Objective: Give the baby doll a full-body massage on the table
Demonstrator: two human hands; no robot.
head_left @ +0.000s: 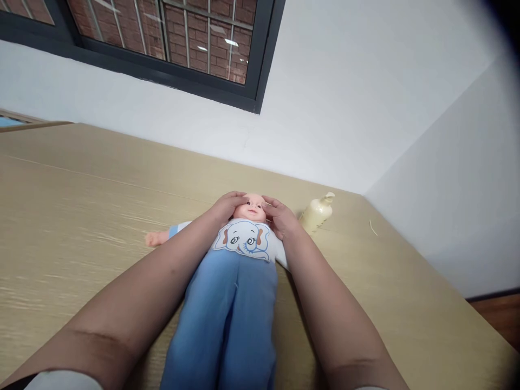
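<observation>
A baby doll (244, 254) lies on its back on the table, its head toward the wall and its legs toward me. It wears a white top with an elephant print and blue trousers. My left hand (228, 207) cups one side of the doll's head, fingers bent over the brow near the eye. On the opposite side, my right hand (281, 216) holds the head in the same way, fingertips by the other eye. Both palms are hidden. One doll arm sticks out past my left forearm; the other is partly covered by my right arm.
A cream pump bottle (317, 214) stands on the wooden table (81, 216), just right of my right hand. Farther right lies a thin pale strip (372, 227). Behind the table rises a white wall (325, 108) with a dark-framed window (162, 64).
</observation>
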